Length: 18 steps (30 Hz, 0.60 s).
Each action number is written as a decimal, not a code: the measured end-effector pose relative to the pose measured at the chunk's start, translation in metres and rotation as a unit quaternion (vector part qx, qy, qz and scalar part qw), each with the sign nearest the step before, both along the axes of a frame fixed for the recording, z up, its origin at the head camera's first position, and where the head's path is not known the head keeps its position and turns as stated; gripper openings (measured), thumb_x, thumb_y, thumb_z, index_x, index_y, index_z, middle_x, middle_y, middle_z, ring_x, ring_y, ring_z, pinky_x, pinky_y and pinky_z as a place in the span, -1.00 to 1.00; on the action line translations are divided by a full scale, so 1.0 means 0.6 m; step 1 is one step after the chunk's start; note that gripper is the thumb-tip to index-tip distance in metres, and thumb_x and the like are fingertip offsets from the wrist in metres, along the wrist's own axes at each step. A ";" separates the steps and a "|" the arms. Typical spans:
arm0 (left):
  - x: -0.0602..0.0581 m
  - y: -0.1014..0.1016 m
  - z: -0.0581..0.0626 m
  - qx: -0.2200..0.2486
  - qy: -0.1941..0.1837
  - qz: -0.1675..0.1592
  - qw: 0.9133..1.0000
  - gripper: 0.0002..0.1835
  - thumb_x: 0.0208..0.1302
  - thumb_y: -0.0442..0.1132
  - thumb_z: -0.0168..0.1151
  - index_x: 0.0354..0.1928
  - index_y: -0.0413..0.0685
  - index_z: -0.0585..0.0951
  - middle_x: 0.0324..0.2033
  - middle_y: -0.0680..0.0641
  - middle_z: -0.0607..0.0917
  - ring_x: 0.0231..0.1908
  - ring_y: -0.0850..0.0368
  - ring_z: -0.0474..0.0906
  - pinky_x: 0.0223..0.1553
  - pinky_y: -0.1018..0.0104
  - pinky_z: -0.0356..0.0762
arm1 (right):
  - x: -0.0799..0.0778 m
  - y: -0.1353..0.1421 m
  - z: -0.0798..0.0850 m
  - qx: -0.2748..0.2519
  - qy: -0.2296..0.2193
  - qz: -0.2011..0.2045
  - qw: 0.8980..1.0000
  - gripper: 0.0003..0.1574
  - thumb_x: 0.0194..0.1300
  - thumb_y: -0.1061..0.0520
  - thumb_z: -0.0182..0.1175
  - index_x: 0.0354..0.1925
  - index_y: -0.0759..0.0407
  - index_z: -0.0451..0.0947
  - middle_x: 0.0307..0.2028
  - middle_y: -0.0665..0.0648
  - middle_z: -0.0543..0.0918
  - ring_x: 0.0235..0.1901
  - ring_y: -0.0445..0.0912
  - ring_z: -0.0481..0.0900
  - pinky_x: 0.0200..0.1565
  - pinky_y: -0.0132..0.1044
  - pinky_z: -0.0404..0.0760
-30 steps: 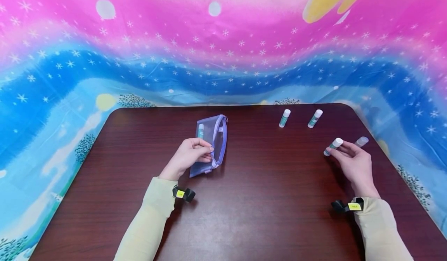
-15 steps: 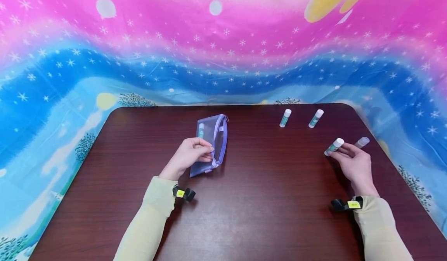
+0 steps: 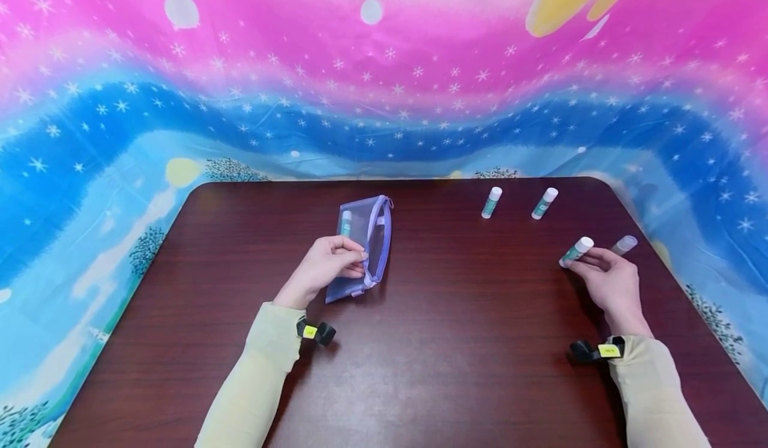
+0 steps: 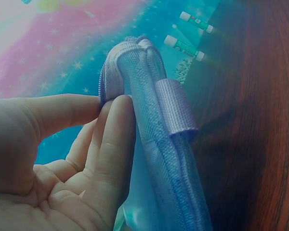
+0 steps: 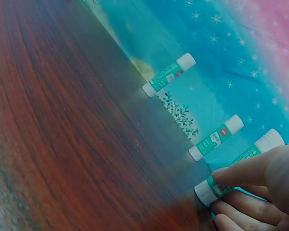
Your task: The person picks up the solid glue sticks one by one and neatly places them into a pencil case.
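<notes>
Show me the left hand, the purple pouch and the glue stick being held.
Left hand (image 3: 325, 262), head view, near the thumb's base.
Purple pouch (image 3: 362, 219), head view, mesh side.
Held glue stick (image 3: 576, 252), head view, green label.

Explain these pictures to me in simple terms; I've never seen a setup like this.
There is no machine here: a person works with two bare hands. The wide view comes from a camera worn on the head, looking forward and down; the two close views come from a camera on each wrist. The left hand pinches the edge of an open purple mesh pouch, with one glue stick inside. The right hand holds a second glue stick. On the dark table, a third glue stick and a fourth glue stick stand upright.
</notes>
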<state>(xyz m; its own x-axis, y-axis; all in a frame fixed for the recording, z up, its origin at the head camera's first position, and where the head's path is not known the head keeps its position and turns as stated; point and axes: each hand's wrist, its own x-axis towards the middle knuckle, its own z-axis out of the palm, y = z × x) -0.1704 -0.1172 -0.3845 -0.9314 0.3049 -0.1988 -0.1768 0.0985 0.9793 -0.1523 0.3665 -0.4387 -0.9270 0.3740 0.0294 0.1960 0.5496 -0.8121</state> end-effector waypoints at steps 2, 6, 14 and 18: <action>0.000 0.000 0.000 0.000 -0.001 0.000 1.000 -0.78 0.25 -0.42 0.18 -0.13 -0.48 0.53 -0.30 -0.33 0.64 -0.42 -0.01 0.64 -0.21 0.13 0.63 | 0.000 0.000 -0.001 0.000 0.001 -0.002 1.000 -0.31 0.09 -0.06 0.38 0.07 0.31 0.47 -0.37 -0.23 0.61 -0.38 -0.52 0.48 -0.35 -0.64 0.43; -0.001 0.000 0.000 -0.001 -0.002 0.000 1.000 -0.78 0.25 -0.42 0.19 -0.13 -0.48 0.53 -0.30 -0.33 0.64 -0.42 -0.01 0.64 -0.21 0.13 0.63 | 0.000 0.001 -0.003 0.002 0.001 -0.005 1.000 -0.32 0.09 -0.06 0.38 0.07 0.31 0.48 -0.36 -0.21 0.62 -0.39 -0.51 0.48 -0.35 -0.65 0.44; -0.001 -0.001 -0.001 -0.001 -0.002 -0.001 1.000 -0.77 0.24 -0.41 0.19 -0.13 -0.48 0.53 -0.29 -0.33 0.64 -0.42 -0.01 0.63 -0.21 0.14 0.64 | -0.004 0.003 -0.005 0.002 0.009 -0.010 1.000 -0.32 0.07 -0.07 0.39 0.06 0.29 0.49 -0.36 -0.21 0.63 -0.40 -0.52 0.49 -0.35 -0.65 0.44; -0.001 -0.001 -0.001 0.000 -0.002 0.000 1.000 -0.78 0.24 -0.42 0.19 -0.14 -0.48 0.53 -0.29 -0.32 0.64 -0.42 0.00 0.63 -0.22 0.14 0.64 | -0.006 0.002 -0.005 0.004 0.009 -0.013 1.000 -0.32 0.07 -0.08 0.39 0.05 0.28 0.49 -0.37 -0.23 0.63 -0.41 -0.53 0.49 -0.35 -0.64 0.43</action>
